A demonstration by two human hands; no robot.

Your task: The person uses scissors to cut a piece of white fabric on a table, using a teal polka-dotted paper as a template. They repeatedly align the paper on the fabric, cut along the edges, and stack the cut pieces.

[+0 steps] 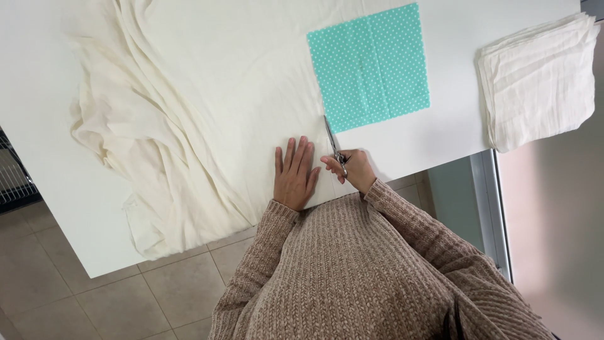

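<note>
At the near edge of the white table [50,208], I am cutting into a wide sheet of cream fabric [214,82] with a pair of scissors [333,141]. My right hand [352,169] is closing around the scissor handles, the blades pointing toward twelve o'clock along the left side of a turquoise dotted square [371,63] that is lying flat on the cloth as a pattern. My left hand [294,175] is pressing down, open and flat with fingers spread, just at nine o'clock of the blades, holding nothing. By my reckoning the cut is only beginning: the blades are sitting at the square's near corner, and most of that left side is looking uncut, though I cannot tell how the other sides stand. At two o'clock, a pile of folded cream pieces [538,79] is resting on the table's corner. At nine o'clock, the loose cloth is bunching and hanging over the edge.
</note>
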